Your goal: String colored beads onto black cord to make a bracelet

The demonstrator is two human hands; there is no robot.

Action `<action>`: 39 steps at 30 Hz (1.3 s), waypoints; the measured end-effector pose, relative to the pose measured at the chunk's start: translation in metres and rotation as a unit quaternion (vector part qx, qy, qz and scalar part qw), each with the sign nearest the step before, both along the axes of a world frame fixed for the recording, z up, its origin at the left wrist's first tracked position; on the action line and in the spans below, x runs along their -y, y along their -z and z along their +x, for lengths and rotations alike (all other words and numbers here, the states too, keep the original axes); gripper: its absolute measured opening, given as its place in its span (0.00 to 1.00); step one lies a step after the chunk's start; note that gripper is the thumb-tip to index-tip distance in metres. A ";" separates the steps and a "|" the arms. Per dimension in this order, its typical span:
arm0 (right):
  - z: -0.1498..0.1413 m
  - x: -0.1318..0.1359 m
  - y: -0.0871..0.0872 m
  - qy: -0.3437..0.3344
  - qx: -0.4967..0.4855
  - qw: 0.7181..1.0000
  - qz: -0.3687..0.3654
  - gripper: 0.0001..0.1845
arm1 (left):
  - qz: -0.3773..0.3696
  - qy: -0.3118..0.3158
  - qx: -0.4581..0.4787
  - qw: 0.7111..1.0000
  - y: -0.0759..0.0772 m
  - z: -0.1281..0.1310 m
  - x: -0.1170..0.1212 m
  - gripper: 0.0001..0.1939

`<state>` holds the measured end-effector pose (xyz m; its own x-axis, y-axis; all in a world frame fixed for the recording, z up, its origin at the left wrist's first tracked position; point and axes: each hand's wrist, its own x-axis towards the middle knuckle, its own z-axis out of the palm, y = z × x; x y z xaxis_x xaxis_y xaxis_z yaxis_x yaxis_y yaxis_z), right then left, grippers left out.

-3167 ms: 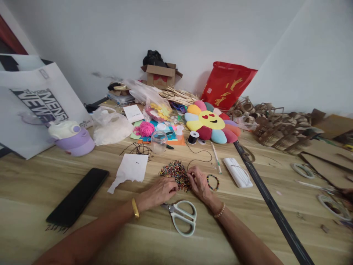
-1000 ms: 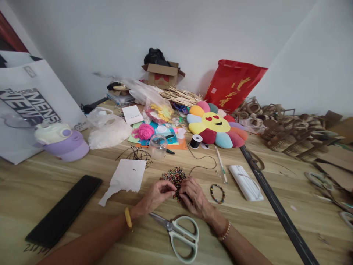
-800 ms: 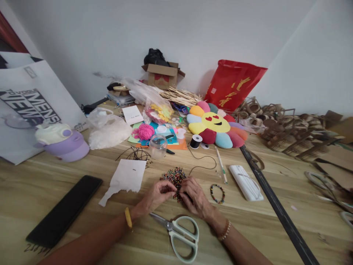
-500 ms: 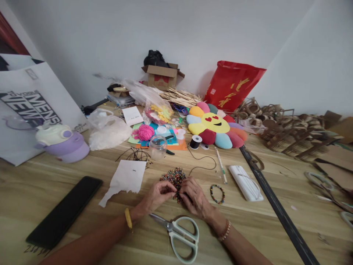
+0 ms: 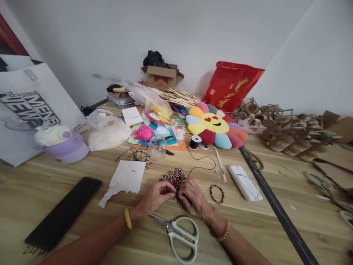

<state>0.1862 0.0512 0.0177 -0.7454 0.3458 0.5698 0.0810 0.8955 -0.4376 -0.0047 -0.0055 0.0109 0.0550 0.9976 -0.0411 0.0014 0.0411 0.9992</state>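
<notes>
Two bare hands work at a heap of small beads [image 5: 173, 178] on a wood-grained tabletop. The heap lies between and just beyond the fingers, its long axis running away from the person and slightly leftward, the narrow end pointing back into the gap between the hands. The beads are round and tightly clustered, a speckle of red, green, yellow, brown and near-black.

The left hand [image 5: 159, 195] brings thumb and forefinger together at the heap's near left edge; whether a bead sits between them cannot be told. The right hand [image 5: 195, 197] curls, fingers bent, over the near right edge, its grip hidden from view.

Beyond the right hand, a thin dark cord [image 5: 202, 159] leaves a black-and-white spool [image 5: 195, 142], bows rightward and doubles back toward the knuckles. A finished-looking ring of multicolored beads [image 5: 217, 194] lies flat just right of that hand. Nearer the person, pale-handled scissors [image 5: 183, 235] lie between the forearms, blades pointing toward the left wrist.
</notes>
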 end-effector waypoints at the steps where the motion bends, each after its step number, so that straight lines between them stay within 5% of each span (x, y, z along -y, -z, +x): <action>1: 0.000 0.000 0.000 0.001 -0.001 1.000 0.002 0.05 | -0.001 0.002 0.002 1.000 0.000 0.000 0.000 0.06; 39: 0.000 0.000 -0.001 0.002 0.005 1.000 -0.001 0.05 | 0.045 0.007 -0.058 0.997 -0.005 0.001 0.003 0.03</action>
